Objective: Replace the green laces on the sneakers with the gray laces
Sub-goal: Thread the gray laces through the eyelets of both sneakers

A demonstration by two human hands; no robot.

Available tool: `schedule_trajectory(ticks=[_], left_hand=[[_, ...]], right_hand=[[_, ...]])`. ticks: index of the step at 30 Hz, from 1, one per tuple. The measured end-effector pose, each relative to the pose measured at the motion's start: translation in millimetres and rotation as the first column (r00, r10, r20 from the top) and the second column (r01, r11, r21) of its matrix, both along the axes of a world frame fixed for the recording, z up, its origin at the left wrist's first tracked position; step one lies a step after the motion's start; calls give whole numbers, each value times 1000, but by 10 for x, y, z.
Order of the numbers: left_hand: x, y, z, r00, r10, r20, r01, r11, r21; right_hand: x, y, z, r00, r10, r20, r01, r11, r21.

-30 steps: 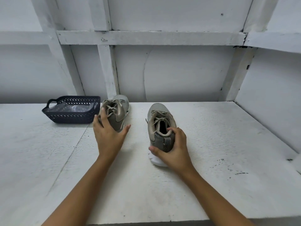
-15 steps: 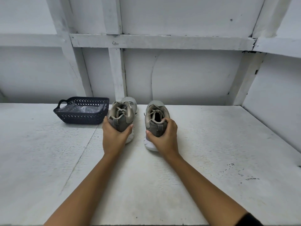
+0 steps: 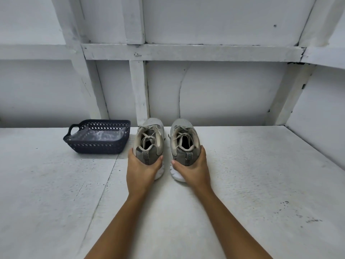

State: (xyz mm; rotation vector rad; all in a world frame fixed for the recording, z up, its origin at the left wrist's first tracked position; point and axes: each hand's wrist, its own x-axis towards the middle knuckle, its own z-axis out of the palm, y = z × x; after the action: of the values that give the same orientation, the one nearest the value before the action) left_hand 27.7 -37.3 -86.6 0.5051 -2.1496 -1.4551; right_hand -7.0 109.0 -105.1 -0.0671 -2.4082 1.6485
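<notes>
White painted table [image 3: 242, 165] held the pair, toes to the wall. Your left hand [image 3: 142, 169] gripped the heel of the left sneaker [image 3: 149, 141], your right hand [image 3: 192, 169] the heel of the right sneaker [image 3: 183, 139], apparently to square them up beside the dark basket [image 3: 97, 144].

White painted tabletop [image 3: 242, 184] fills the view, rough and speckled, meeting the wall at twelve o'clock. A thin seam runs across it from the middle down toward seven o'clock, and there are dark flecks of chipped paint out at four o'clock. Up at ten o'clock sits a dark perforated basket [image 3: 97, 147] with a loop handle on its far-left end. Just beside it, at twelve o'clock, the left sneaker [image 3: 158, 139] and the right sneaker [image 3: 183, 126] stand upright on their soles, side by side, a narrow gap between them, toes to the wall, heels this way.
</notes>
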Motion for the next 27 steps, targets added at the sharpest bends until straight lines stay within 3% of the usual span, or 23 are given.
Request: schedule_trajectory(ticks=[12, 19, 27], left_hand=[[291, 227, 187, 999, 36, -8, -36, 999, 33], [1228, 524, 288, 992, 95, -80, -97, 995, -18], [2522, 896, 214, 986, 125, -110, -130, 991, -37]], right_hand=[[255, -34, 107, 995, -46, -87, 51, 998, 48], [1130, 256, 237, 976, 8, -218, 7, 998, 65], [2399, 609, 107, 973, 65, -220, -73, 997, -29]])
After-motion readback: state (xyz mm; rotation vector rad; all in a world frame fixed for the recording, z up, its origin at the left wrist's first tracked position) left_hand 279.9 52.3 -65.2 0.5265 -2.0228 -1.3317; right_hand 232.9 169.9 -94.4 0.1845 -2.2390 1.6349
